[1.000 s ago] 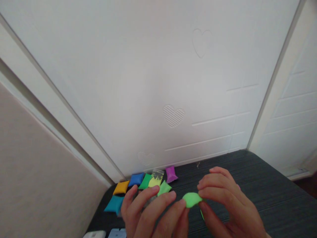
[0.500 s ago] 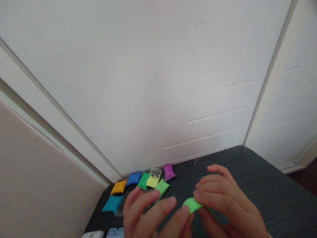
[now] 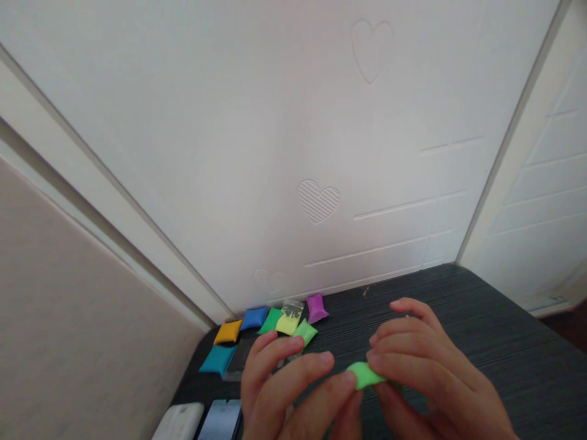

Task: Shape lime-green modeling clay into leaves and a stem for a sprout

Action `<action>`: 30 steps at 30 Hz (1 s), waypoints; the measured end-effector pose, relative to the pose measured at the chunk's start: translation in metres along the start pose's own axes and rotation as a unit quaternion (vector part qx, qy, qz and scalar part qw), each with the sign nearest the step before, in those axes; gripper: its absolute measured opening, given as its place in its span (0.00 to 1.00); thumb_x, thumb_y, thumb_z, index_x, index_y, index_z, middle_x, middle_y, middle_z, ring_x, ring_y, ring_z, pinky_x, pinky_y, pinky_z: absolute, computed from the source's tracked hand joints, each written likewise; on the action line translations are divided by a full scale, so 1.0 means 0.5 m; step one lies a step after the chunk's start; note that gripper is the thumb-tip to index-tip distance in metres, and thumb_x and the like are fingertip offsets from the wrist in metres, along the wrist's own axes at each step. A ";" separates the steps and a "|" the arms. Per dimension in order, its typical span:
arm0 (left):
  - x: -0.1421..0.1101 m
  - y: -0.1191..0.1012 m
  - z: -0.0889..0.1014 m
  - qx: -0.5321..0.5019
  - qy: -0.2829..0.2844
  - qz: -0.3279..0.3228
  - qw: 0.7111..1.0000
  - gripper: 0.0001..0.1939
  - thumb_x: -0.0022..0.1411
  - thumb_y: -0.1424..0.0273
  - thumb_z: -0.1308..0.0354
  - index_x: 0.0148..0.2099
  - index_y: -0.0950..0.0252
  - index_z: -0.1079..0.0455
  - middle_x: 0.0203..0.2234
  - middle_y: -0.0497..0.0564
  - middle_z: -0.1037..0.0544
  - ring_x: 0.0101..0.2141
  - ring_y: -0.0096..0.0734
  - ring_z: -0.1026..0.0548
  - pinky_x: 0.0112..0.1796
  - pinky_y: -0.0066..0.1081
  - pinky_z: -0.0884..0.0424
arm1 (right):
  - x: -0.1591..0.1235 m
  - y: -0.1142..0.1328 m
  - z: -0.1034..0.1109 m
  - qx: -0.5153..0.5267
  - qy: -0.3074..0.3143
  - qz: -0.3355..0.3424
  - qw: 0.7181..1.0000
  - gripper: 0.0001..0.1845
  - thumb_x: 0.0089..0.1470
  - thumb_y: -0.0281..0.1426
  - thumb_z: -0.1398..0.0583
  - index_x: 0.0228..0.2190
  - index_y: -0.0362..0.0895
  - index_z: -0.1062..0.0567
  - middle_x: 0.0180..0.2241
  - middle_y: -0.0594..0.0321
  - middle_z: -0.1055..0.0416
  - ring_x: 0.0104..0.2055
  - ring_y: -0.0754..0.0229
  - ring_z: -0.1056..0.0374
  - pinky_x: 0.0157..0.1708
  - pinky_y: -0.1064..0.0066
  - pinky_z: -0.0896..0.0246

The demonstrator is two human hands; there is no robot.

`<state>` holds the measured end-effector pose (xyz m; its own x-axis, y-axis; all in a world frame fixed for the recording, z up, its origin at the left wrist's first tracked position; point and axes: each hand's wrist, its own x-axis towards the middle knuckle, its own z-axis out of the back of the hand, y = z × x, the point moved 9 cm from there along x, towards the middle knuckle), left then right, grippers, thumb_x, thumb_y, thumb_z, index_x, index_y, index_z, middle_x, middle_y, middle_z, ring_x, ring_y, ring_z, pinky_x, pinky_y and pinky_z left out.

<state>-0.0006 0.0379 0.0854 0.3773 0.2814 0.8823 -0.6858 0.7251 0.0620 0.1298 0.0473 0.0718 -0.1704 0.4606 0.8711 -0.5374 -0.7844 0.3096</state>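
A small lump of bright green modelling clay (image 3: 365,375) is held between my two hands above the dark table. My left hand (image 3: 293,391) pinches its left end between thumb and index finger, the other fingers raised and spread. On the other end, my right hand (image 3: 426,366) presses with the index finger on top and the thumb below, its remaining fingers curled loosely. Part of the clay is hidden behind the right fingers. Just beyond my left hand lies a light green packet (image 3: 305,332), beside a clear bag with yellow clay (image 3: 290,321).
Purple (image 3: 317,308), green (image 3: 271,320), blue (image 3: 254,317), orange (image 3: 228,332) and teal (image 3: 218,359) packets lie along the back left of the dark table (image 3: 440,299). A white case (image 3: 180,421) and a phone (image 3: 221,420) sit at the front left. A white panel (image 3: 257,153) stands behind.
The view has tilted down slightly, so the white case and phone show more. Both hands keep hold of the green clay, which looks almost the same.
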 end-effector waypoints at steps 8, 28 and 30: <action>-0.002 -0.003 0.000 -0.031 -0.007 0.012 0.999 0.08 0.46 0.74 0.37 0.32 0.59 0.30 0.29 0.46 0.28 0.36 0.31 0.29 0.41 0.36 0.30 | -0.001 0.012 0.002 -0.016 0.004 0.012 1.000 0.13 0.43 0.22 0.41 0.34 0.47 0.30 0.24 0.66 0.26 0.30 0.62 0.30 0.46 0.58 0.41; -0.002 -0.007 0.000 -0.061 -0.021 0.031 0.997 0.10 0.47 0.76 0.38 0.33 0.58 0.30 0.30 0.46 0.29 0.37 0.32 0.29 0.42 0.38 0.32 | 0.013 0.017 0.007 0.005 -0.005 0.007 1.000 0.10 0.41 0.19 0.42 0.29 0.42 0.28 0.24 0.66 0.27 0.28 0.65 0.31 0.46 0.62 0.42; -0.006 -0.008 -0.001 -0.064 -0.045 0.043 0.996 0.08 0.49 0.76 0.40 0.32 0.58 0.30 0.30 0.46 0.29 0.37 0.31 0.30 0.42 0.38 0.32 | 0.013 0.016 0.010 0.004 -0.014 0.001 1.000 0.10 0.41 0.19 0.42 0.29 0.42 0.28 0.24 0.65 0.27 0.29 0.65 0.31 0.46 0.61 0.43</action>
<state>0.0010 0.0345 0.0821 0.2592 0.2925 0.9205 -0.6253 0.7771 -0.0709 0.1284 0.0418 0.0821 -0.1486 0.4468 0.8822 -0.5307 -0.7888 0.3101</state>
